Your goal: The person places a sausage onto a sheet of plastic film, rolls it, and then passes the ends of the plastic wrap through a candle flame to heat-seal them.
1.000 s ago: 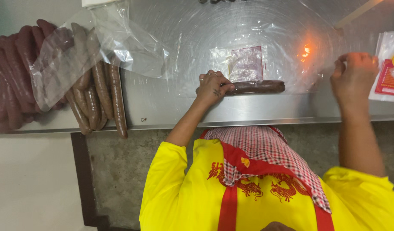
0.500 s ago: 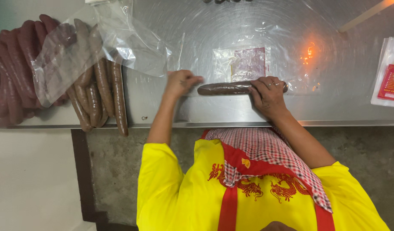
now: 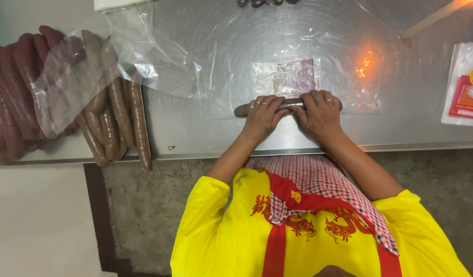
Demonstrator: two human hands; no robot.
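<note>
Rolling a sausage [image 3: 246, 109] in clear film [image 3: 318, 77] on the desk [image 3: 195, 128]: left hand [image 3: 262, 114] and right hand [image 3: 321, 110] both curl over it; likely an even, tight roll next.

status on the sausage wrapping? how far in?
Done: no wrapped sausage shows anywhere in view. In hand: left hand and right hand both press one dark sausage on the clear plastic sheet on the steel table. Left: a big pile of bare sausages at the left edge, partly under loose plastic.
</note>
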